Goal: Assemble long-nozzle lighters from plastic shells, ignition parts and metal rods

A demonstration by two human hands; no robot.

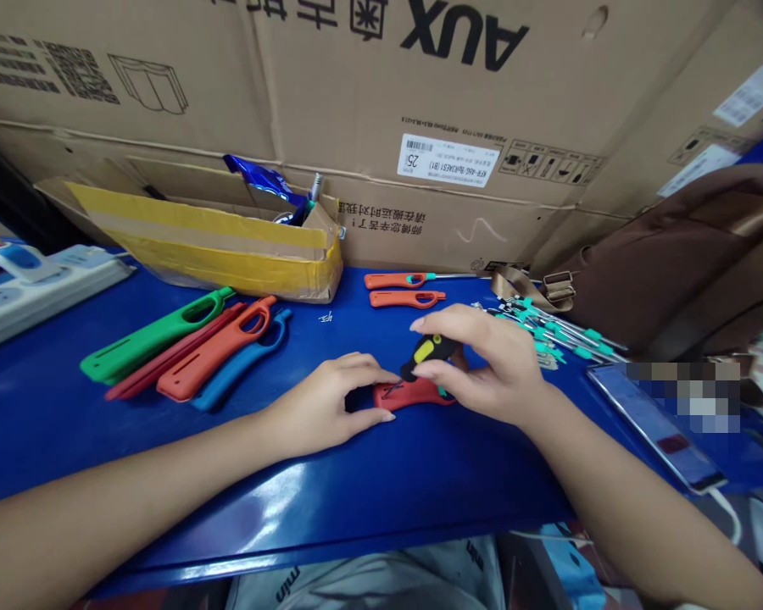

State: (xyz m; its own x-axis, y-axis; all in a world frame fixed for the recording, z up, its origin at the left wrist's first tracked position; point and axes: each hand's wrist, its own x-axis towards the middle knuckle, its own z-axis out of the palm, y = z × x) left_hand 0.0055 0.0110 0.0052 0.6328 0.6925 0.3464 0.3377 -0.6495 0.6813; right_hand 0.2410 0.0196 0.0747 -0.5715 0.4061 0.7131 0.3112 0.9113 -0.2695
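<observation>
Two bare hands working over a blue bench (pixel 331 500); the left hand (pixel 336 398) steadies one red lighter casing (pixel 414 393) between narrowed fingers and thumb at the casing's left end; the right hand (pixel 492 356) grips one black-and-yellow screwdriver (pixel 429 350), its shaft slanting down to the upper face of that casing, which lies flat, midway between the bench's near and far edges. Toward the bench's left edge, four further casings lie side by side and aslant: one green casing (pixel 146 343), one dark red casing (pixel 171 356), one orange casing (pixel 213 356) and one blue casing (pixel 245 364); near the far edge lie two orange lighters, the rear lighter (pixel 387 280) bearing a metal barrel, the front lighter (pixel 398 299) without one in view. Toward the right, one heap of metal rods (pixel 569 335) with teal fittings, overlapping too closely to count; one smartphone (pixel 654 428) lies nearer the right edge; one power strip (pixel 44 292) occupies the far left corner; one yellow-taped cardboard box (pixel 229 254) stands beside it, before one large printed carton (pixel 349 93).
</observation>
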